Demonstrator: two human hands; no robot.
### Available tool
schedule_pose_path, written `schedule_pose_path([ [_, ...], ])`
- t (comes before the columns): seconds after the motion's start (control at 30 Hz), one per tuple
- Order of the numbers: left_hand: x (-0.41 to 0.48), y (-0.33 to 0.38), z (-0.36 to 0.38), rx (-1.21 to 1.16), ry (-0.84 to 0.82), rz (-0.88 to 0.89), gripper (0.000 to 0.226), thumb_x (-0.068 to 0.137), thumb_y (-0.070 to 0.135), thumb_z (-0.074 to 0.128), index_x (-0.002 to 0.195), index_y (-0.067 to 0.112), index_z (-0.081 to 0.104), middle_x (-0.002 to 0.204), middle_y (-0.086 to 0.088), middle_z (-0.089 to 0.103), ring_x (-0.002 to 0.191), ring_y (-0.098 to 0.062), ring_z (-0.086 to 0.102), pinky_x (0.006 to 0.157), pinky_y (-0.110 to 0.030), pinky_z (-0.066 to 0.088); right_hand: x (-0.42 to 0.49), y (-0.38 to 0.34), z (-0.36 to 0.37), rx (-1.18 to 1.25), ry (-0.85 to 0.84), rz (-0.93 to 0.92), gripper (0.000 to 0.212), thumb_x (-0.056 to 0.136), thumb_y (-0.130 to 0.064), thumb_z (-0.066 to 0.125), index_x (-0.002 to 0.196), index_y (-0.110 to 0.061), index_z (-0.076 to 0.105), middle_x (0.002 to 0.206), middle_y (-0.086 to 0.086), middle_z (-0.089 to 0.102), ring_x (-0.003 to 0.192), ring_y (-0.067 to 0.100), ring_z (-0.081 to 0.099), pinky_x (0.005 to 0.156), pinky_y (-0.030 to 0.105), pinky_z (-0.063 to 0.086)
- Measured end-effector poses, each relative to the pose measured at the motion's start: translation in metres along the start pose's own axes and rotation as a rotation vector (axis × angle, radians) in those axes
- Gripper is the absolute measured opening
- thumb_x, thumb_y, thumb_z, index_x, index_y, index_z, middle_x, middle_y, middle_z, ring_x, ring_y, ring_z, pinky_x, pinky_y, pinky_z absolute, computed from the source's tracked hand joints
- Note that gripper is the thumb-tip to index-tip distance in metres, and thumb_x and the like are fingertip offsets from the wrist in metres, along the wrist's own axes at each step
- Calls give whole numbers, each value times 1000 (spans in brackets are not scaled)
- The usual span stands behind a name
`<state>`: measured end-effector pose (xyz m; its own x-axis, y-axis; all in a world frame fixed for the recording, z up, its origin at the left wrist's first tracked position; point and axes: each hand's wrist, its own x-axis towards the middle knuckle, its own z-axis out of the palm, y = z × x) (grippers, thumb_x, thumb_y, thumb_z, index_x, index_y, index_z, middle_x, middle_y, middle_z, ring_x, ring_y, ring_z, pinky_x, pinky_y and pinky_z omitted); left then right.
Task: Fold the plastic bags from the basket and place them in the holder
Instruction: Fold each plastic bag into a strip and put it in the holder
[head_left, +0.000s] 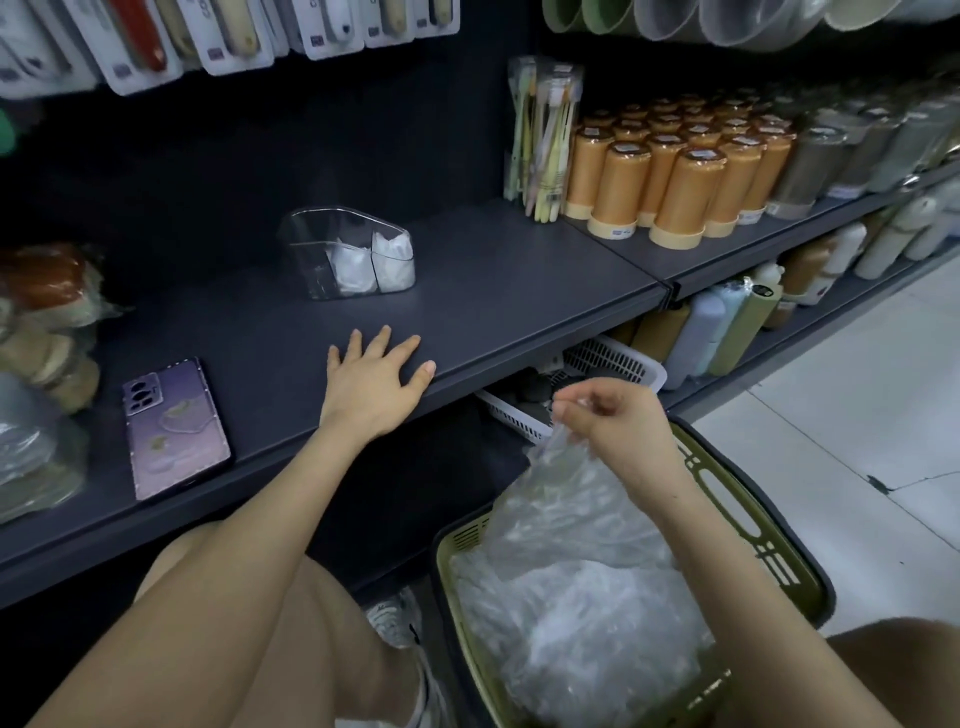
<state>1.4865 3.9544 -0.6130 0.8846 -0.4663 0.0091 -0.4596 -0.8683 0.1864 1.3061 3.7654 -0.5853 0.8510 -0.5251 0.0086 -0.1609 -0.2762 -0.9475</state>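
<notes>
Dim shop aisle; dark shelving (493, 291), pale tiled floor (857, 415).

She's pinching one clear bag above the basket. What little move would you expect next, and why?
Probably lifting the crinkled clear plastic bag onto the dark grey shelf. The right hand pinches its top above the olive-green plastic basket, while the left hand lies flat on the shelf, near the clear plastic holder.

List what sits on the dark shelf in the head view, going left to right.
Phone → left hand → clear holder → toothbrush packs → orange tubes → grey tubes.
</notes>
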Motion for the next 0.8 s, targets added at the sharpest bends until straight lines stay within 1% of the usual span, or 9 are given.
schedule_pose_path([
  [0.1,-5,-3,-4,-255,151,19,45,97,50,45,131,24,59,148,-3,45,140,-26,33,115,-40,21,-1,-22,7,180,29,48,9,86,-6,70,79,-12,70,62,3,59,50,8,52,49,16,43],
  [0.17,-14,1,-14,-576,239,-12,33,95,42,53,109,19,72,125,0,64,122,-21,54,102,-31,37,-1,-38,11,303,45,89,4,87,-6,68,83,-5,69,64,3,59,46,2,50,46,12,40],
  [0.27,-37,16,-44,-1165,163,-12,37,95,43,49,89,15,73,91,-2,73,92,-19,67,89,-30,49,9,-57,16,364,65,140,10,89,-12,68,87,-3,68,68,6,59,37,0,42,41,13,34],
  [0.4,-54,15,-71,-1148,19,200,54,82,73,47,108,31,67,102,14,71,98,1,64,85,-14,45,33,-85,29,445,58,175,11,86,-14,71,81,-6,67,75,14,55,62,23,49,64,32,44],
  [0.5,-47,6,-80,-1053,11,253,57,67,76,54,117,50,57,116,39,57,112,17,50,90,-7,38,53,-108,42,504,55,232,14,88,-11,68,77,-7,62,53,4,57,43,12,54,46,19,46],
  [0.57,-41,7,-85,-1069,44,243,47,76,60,67,119,43,60,111,30,63,99,15,57,81,-8,44,62,-115,50,497,36,246,16,90,-18,68,78,-10,61,60,2,60,49,8,57,47,16,47],
  [0.67,-33,7,-90,-1210,159,145,18,92,28,61,106,25,71,82,9,72,69,-2,63,59,-15,46,65,-115,56,413,-41,163,35,87,-46,65,111,-20,62,106,2,66,88,13,67,78,26,54],
  [0.73,-26,0,-91,-1301,212,66,18,95,28,57,95,29,75,82,-1,71,73,-13,62,59,-20,49,52,-109,52,314,-83,24,59,80,-60,60,132,-37,49,119,-13,60,105,7,62,89,27,51],
  [0.8,-20,-7,-93,-1379,190,19,22,96,28,56,90,31,76,95,-21,69,81,-26,62,74,-40,53,39,-102,46,210,-138,-117,66,75,-63,55,137,-43,45,119,-24,57,108,-6,56,91,20,46],
])
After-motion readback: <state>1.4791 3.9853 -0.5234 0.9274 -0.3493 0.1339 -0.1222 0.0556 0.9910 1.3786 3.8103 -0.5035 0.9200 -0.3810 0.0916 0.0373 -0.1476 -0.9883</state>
